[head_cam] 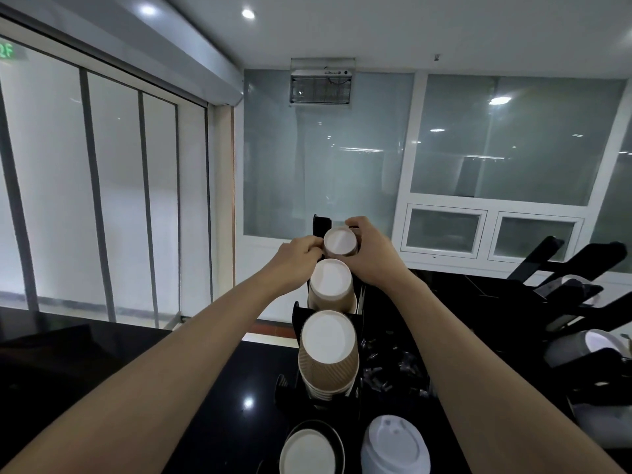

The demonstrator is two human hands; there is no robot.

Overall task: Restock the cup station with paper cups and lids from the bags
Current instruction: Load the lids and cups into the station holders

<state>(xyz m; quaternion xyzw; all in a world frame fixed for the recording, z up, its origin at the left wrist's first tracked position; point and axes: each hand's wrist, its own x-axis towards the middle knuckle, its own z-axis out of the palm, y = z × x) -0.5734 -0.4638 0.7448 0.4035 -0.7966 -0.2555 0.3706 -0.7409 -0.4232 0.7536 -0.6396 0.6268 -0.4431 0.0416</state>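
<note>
A black tiered cup rack (297,316) stands on the dark counter and holds three stacks of upside-down brown paper cups. The top stack (339,241) is small, with my left hand (298,260) gripping its left side and my right hand (371,253) wrapped around its right side. Below it sit a middle stack (331,285) and a larger ribbed stack (329,354). At the bottom edge, a stack of white lids (395,446) stands to the right of a black-rimmed stack showing a white round top (309,453).
The glossy black counter (219,388) runs under both arms. A tray of small dark sachets (393,367) lies right of the rack. A second black rack (578,268) with cups and white lids stands at the far right. Frosted glass walls lie behind.
</note>
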